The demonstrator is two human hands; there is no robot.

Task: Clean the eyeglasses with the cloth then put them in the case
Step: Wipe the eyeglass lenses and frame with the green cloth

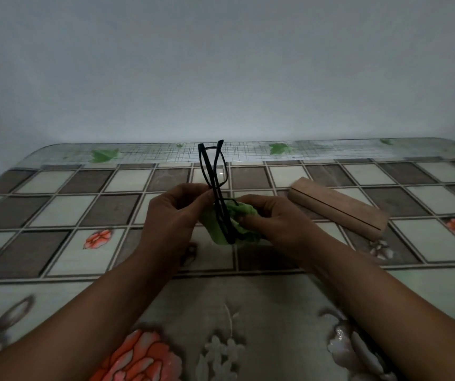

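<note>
The black-framed eyeglasses [215, 177] stand on end above the table's middle, folded, with their upper lens and temple tips pointing away from me. My left hand [175, 213] pinches the frame near its middle. My right hand [273, 218] grips the crumpled green cloth [237, 224], which is wrapped around the lower lens. The brown case [339, 209] lies closed on the table to the right of my hands, apart from them.
A glossy cover with a checker and flower pattern lies over the table [83, 204]. A plain pale wall [220, 64] rises right behind the table's far edge.
</note>
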